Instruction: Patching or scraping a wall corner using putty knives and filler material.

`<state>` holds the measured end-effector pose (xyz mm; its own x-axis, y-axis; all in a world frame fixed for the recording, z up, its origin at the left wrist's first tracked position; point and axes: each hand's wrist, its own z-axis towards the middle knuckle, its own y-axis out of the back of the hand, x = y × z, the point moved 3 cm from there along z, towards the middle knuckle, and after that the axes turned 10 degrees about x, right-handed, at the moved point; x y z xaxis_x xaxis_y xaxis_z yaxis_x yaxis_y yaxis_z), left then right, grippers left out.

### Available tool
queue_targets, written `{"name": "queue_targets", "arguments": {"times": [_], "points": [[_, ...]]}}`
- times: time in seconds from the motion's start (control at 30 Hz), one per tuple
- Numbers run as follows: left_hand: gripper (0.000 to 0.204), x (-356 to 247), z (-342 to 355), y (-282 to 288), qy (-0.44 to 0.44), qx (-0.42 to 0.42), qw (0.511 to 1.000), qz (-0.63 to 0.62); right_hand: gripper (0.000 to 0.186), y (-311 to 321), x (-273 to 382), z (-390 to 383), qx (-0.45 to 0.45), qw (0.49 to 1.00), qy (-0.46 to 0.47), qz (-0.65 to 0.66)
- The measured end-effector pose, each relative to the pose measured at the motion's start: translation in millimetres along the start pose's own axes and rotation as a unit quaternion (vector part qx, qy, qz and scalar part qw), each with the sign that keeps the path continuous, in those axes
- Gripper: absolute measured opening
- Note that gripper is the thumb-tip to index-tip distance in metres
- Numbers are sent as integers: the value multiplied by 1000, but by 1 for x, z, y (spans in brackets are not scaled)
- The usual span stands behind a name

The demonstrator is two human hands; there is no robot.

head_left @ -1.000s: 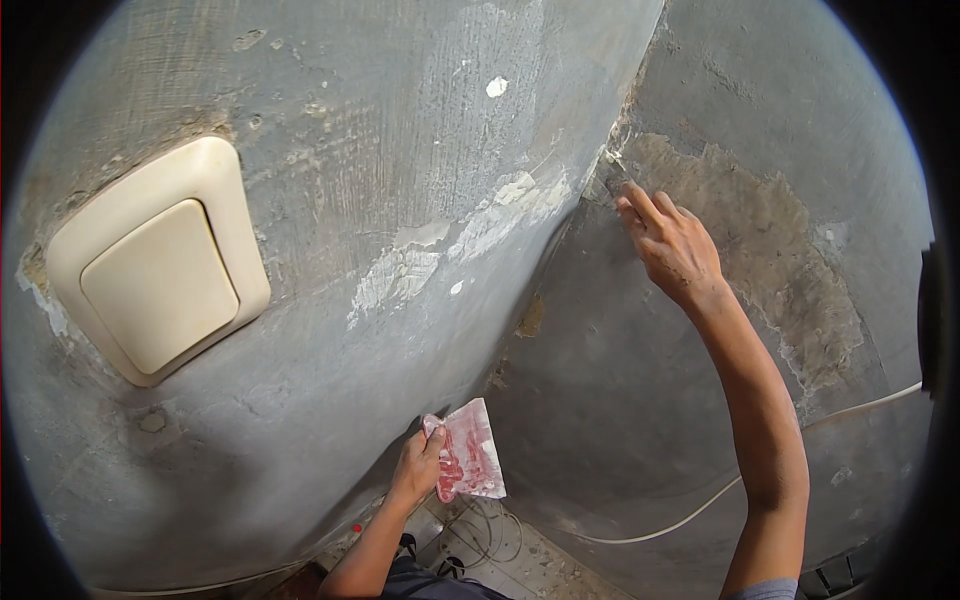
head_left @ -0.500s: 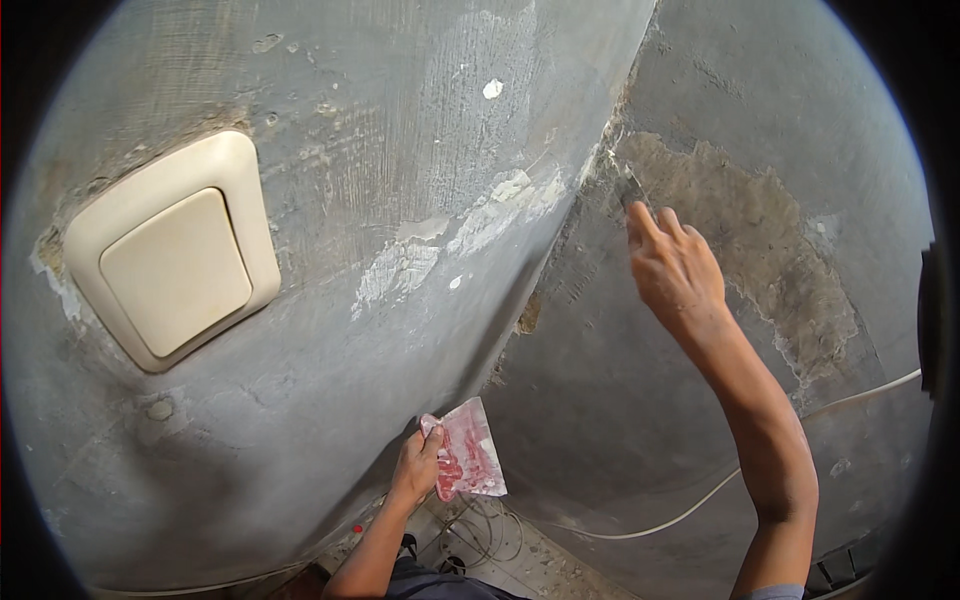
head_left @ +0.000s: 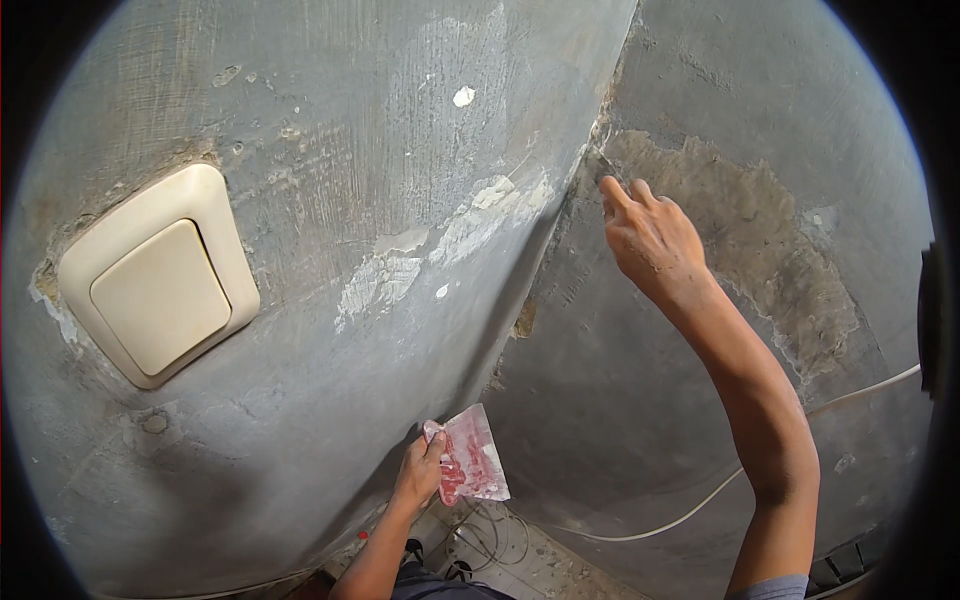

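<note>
Gripping a flat, flared scraper [head_left: 478,460], pale with red smears, in the left hand [head_left: 417,470] — with the fingers closed on its pinkish-red edge and the thumb over the face turned upward. Holding it low, near the foot of the grey left wall [head_left: 330,370], above the tiled floor [head_left: 570,578]. With the right hand [head_left: 655,235], raised much higher to the corner between the walls, pinching a small thin tool [head_left: 601,162] in fingers drawn close together; mostly hidden by those fingers, with its exposed part beside the corner line. Cannot tell whether pressed to the surface or just off it. Just to the right, on the grey right wall [head_left: 620,400], a rough brown patch [head_left: 740,215]. On the left wall, a cream switch [head_left: 160,290] and flaking white patches [head_left: 380,285]. Farther down — a white cable [head_left: 690,515] across the right wall and loops of thin cord [head_left: 485,545] by the floor.
</note>
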<state>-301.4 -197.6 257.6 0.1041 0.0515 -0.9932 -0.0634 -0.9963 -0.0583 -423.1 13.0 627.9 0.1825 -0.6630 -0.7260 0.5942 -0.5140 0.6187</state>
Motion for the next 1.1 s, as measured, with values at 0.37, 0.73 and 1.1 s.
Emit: {"name": "queue_targets", "arguments": {"times": [0.37,0.73,1.1], "points": [[40,-2,0,-2,14,-3,1000,-25,21,-6,-11,5,-16,1000,9,17],[35,3,0,5,-15,-17,999,-43,32,-31,-27,-56,-59,628,-193,752],[29,-17,-13,-3,24,30,992,-117,44,-66,-32,-26,13,452,-147,880]]}}
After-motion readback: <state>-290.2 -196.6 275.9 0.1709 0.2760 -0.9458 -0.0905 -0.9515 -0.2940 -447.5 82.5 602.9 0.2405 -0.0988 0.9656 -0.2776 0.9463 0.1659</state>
